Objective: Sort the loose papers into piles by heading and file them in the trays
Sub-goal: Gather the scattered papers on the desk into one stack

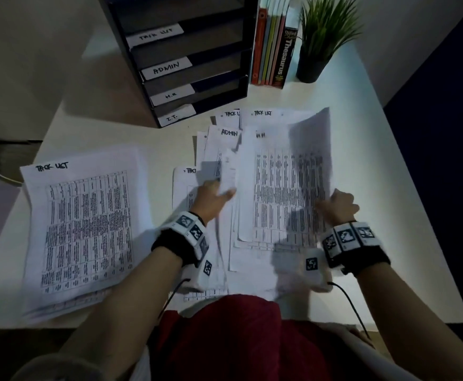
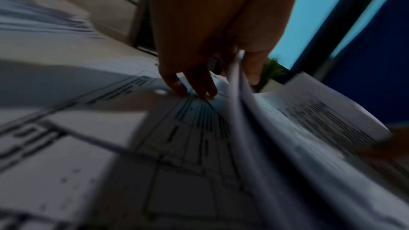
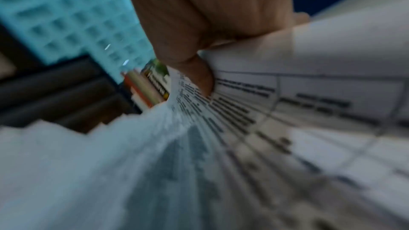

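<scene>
Messy heap of loose papers dead centre of the desk, sheets fanned and overlapping. Right hand at 3 o'clock of the heap, pinching the edge of a sheet curled up off the rest. Left hand at 9, fingers pressing down, thumb clamping a lifted sheet edge. Neat "TASK LIST" pile further out at 9, well apart. Trays at 11, books and plant at 1. Bare desk strip down the right edge.

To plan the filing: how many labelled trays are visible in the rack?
4, stacked in the black rack: TASK LIST uppermost, ADMIN, H.R, I.T. lowest. Higher trays may be cropped.
</scene>
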